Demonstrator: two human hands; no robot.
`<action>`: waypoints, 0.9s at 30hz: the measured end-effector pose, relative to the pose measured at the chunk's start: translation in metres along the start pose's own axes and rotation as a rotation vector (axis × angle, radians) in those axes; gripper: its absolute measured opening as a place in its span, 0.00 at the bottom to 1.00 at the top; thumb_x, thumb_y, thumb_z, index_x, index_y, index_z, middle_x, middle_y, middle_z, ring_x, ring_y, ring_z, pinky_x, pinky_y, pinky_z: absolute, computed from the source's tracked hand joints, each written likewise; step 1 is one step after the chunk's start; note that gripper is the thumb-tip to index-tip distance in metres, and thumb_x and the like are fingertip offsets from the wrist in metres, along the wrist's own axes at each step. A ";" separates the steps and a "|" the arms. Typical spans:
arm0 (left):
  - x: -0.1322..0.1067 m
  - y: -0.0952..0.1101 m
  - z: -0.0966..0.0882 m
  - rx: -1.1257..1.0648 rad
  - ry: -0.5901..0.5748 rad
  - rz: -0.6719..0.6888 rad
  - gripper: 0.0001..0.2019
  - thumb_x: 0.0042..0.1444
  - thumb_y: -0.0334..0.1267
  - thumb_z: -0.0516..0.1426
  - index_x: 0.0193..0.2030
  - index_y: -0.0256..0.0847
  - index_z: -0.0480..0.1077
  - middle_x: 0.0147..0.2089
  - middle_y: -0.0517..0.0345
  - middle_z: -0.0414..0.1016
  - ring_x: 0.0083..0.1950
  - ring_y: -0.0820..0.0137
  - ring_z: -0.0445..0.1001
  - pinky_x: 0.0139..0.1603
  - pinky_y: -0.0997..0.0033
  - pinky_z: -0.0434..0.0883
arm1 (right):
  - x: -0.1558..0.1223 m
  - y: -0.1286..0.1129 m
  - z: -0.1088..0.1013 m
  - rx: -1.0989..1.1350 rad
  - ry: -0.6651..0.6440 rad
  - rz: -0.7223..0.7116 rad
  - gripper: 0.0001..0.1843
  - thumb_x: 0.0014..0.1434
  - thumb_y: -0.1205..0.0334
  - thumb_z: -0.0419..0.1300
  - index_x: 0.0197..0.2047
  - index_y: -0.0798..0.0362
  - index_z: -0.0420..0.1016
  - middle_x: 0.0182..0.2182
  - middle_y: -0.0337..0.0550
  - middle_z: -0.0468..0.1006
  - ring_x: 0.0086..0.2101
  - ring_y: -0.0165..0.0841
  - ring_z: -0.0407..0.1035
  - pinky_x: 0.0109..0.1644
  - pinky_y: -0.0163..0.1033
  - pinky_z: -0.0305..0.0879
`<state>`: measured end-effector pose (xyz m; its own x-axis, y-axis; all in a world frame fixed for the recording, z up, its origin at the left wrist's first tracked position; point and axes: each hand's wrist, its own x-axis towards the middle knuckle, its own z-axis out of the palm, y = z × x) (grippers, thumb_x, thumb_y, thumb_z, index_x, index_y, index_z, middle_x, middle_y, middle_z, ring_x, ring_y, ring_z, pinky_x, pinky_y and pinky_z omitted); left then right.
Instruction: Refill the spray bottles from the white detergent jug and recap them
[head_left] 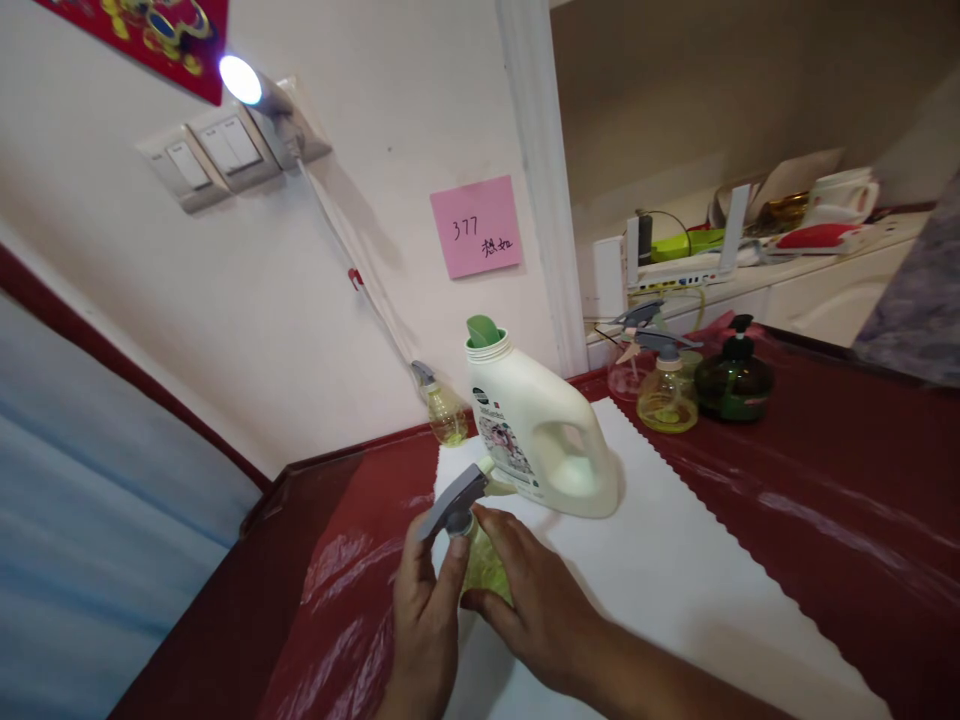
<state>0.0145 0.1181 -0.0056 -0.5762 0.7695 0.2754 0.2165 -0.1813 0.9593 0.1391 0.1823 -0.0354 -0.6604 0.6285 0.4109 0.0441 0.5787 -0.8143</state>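
Note:
A small spray bottle (486,568) with yellow-green contents and a grey trigger head (459,500) is held between both hands. My left hand (429,610) closes on its left side, the thumb just under the spray head. From the right, my right hand (536,600) wraps round the body, so much of the bottle is hidden. Right behind it stands a large cream detergent jug (544,430), uncapped, with a green spout in its neck. The jug rests upright on a white sheet (675,560) with a scalloped edge.
Another yellowish spray bottle (447,412) stands by the wall. At right are more spray bottles (667,395) and a dark pump bottle (736,375). A white router (679,270) sits behind them. A dark red table (847,480) lies under the sheet; a blue curtain (97,480) hangs left.

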 end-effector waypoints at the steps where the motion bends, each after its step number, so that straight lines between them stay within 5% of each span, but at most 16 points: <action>1: 0.002 0.000 0.001 -0.013 -0.008 0.019 0.17 0.56 0.49 0.67 0.50 0.48 0.74 0.52 0.55 0.79 0.57 0.58 0.75 0.59 0.59 0.69 | 0.000 0.000 0.000 0.000 -0.001 -0.005 0.39 0.61 0.66 0.61 0.72 0.51 0.53 0.65 0.55 0.67 0.64 0.45 0.62 0.67 0.57 0.63; 5: 0.009 0.001 0.003 -0.010 0.011 0.091 0.20 0.51 0.45 0.71 0.49 0.46 0.74 0.51 0.56 0.76 0.55 0.58 0.73 0.59 0.60 0.68 | 0.001 0.000 0.000 -0.001 0.003 -0.007 0.38 0.60 0.68 0.61 0.71 0.53 0.54 0.64 0.56 0.68 0.63 0.45 0.63 0.67 0.56 0.63; 9: 0.010 0.003 0.003 0.035 -0.051 0.067 0.15 0.58 0.46 0.66 0.49 0.45 0.74 0.49 0.55 0.76 0.54 0.60 0.73 0.57 0.61 0.68 | 0.001 0.001 0.000 -0.017 0.000 0.014 0.38 0.60 0.67 0.62 0.71 0.54 0.57 0.63 0.56 0.69 0.62 0.46 0.64 0.66 0.57 0.64; 17: 0.000 -0.003 -0.004 0.063 0.003 0.004 0.17 0.61 0.52 0.63 0.51 0.47 0.71 0.50 0.57 0.75 0.53 0.62 0.72 0.55 0.66 0.67 | -0.002 0.004 0.003 0.074 0.091 -0.067 0.43 0.60 0.68 0.62 0.74 0.42 0.50 0.64 0.45 0.69 0.62 0.41 0.64 0.66 0.51 0.65; 21: 0.003 -0.001 0.002 -0.017 0.013 0.027 0.18 0.54 0.49 0.68 0.46 0.47 0.71 0.44 0.59 0.75 0.49 0.63 0.73 0.50 0.68 0.69 | -0.001 0.004 0.003 0.073 0.073 -0.091 0.41 0.61 0.68 0.60 0.74 0.40 0.50 0.63 0.45 0.69 0.61 0.42 0.64 0.65 0.52 0.65; 27: 0.006 0.001 0.008 -0.041 0.004 0.025 0.16 0.55 0.49 0.68 0.42 0.45 0.71 0.39 0.59 0.75 0.43 0.62 0.76 0.43 0.68 0.72 | 0.002 -0.001 -0.008 0.233 0.030 0.009 0.43 0.56 0.70 0.63 0.71 0.38 0.56 0.62 0.41 0.71 0.60 0.39 0.65 0.65 0.50 0.64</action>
<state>0.0178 0.1271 -0.0032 -0.5740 0.7623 0.2991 0.1979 -0.2253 0.9540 0.1434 0.1869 -0.0307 -0.6377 0.6505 0.4126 -0.1270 0.4395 -0.8892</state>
